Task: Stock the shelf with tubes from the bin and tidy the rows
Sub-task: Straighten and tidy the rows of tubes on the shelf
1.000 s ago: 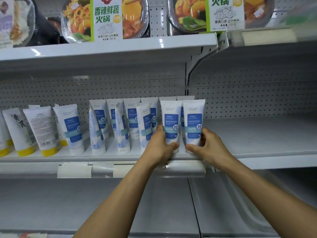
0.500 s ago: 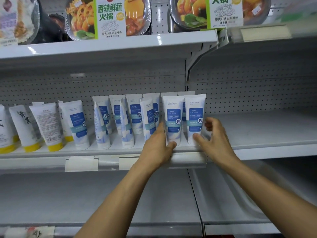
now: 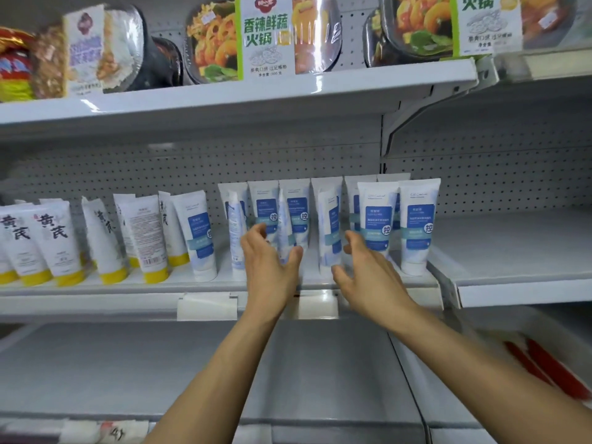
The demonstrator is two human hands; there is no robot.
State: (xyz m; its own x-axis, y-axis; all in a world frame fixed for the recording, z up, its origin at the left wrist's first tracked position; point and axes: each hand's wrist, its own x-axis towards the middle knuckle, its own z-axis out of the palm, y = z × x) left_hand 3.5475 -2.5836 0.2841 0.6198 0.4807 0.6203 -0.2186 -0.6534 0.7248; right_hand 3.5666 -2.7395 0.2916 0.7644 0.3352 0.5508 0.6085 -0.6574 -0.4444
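White tubes with blue labels stand cap-down in rows on the middle shelf (image 3: 96,288). Two front tubes (image 3: 378,219) (image 3: 419,225) at the row's right end face forward. Several tubes to their left, such as one (image 3: 328,225), are turned sideways. My left hand (image 3: 269,267) hovers with spread fingers in front of a sideways tube (image 3: 283,216), and whether it touches the tube is blurred. My right hand (image 3: 368,274), fingers also spread, is just in front of the tube beside it. Neither hand holds anything.
White tubes with yellow caps (image 3: 54,241) fill the shelf's left part. Hot-pot meal trays (image 3: 266,36) sit on the shelf above. The adjoining shelf bay (image 3: 512,251) to the right holds nothing. A blurred red object (image 3: 544,366) shows at lower right.
Both hands have let go of the two front right tubes and moved left to the sideways tubes, fingers opening. The view has shifted left.
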